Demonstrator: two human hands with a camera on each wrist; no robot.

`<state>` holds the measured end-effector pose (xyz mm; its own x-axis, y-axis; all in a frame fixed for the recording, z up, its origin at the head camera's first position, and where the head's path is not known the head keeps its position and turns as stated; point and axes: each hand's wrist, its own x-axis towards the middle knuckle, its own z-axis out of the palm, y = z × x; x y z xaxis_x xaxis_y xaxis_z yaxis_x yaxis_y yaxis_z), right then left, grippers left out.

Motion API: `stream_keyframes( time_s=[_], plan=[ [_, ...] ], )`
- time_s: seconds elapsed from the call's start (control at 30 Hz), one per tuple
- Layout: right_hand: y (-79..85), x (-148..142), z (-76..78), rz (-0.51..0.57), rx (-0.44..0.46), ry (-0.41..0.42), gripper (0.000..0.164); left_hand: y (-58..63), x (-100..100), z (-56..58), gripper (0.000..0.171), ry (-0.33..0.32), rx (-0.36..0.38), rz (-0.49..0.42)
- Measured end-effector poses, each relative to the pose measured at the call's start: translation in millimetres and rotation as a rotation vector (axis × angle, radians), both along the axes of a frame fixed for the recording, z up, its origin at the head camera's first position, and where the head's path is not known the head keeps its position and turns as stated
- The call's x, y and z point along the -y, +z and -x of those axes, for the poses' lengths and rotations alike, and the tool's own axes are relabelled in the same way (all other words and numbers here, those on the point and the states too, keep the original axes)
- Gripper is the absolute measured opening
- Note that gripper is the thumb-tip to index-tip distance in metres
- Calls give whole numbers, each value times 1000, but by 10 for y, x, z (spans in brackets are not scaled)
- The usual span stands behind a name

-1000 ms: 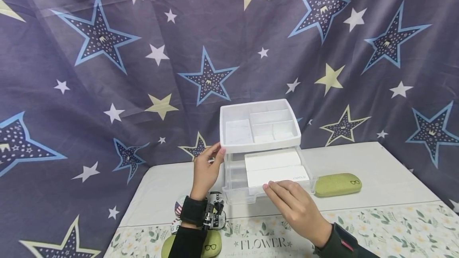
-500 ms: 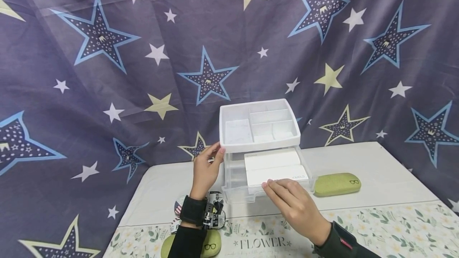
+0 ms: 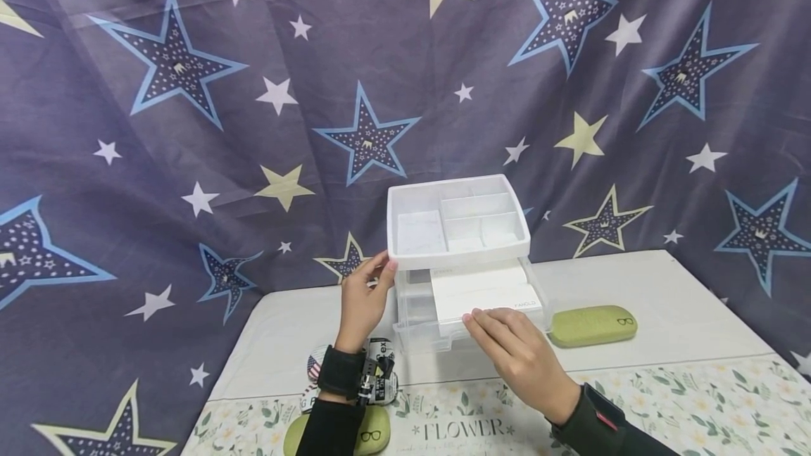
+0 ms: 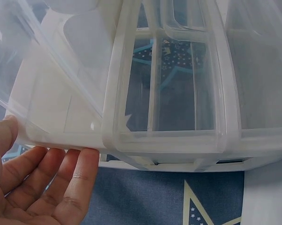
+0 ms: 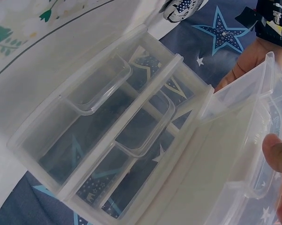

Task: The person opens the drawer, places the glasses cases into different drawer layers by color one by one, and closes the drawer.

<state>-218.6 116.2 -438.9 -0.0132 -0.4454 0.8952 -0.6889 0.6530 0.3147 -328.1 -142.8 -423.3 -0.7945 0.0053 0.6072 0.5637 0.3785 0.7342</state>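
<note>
A clear plastic drawer organizer with a white divided top tray stands on the table. Its top drawer is pulled partway out and holds a white box with small lettering. At the tray's front left corner, my left hand grips the organizer, thumb at the front and fingers along the side. My right hand holds the drawer's front edge, with the fingertips at the rim and the thumb against the front. In the right wrist view, two lower drawers sit pushed in.
A green glasses case lies right of the organizer. Another green glasses case is partly under my left forearm, beside a black-and-white printed item. A star-patterned curtain hangs behind the table.
The drawer has slid a little way in toward the organizer, with the white box in it. My right hand has moved with it; the left hand stays at the corner.
</note>
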Motion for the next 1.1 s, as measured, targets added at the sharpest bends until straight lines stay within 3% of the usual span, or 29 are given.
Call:
stream_keyframes(
  time_s=[0.37,0.8,1.1],
  plan=[
    [-5,38,43,2,23,-14,30,6,0,4,44,-12,11,0],
    [-17,62,96,-9,41,-14,32,71,-6,-77,40,-121,237,-240],
    [-12,76,130,-39,72,-42,33,73,-15,-70,40,-140,268,-277]
  ],
)
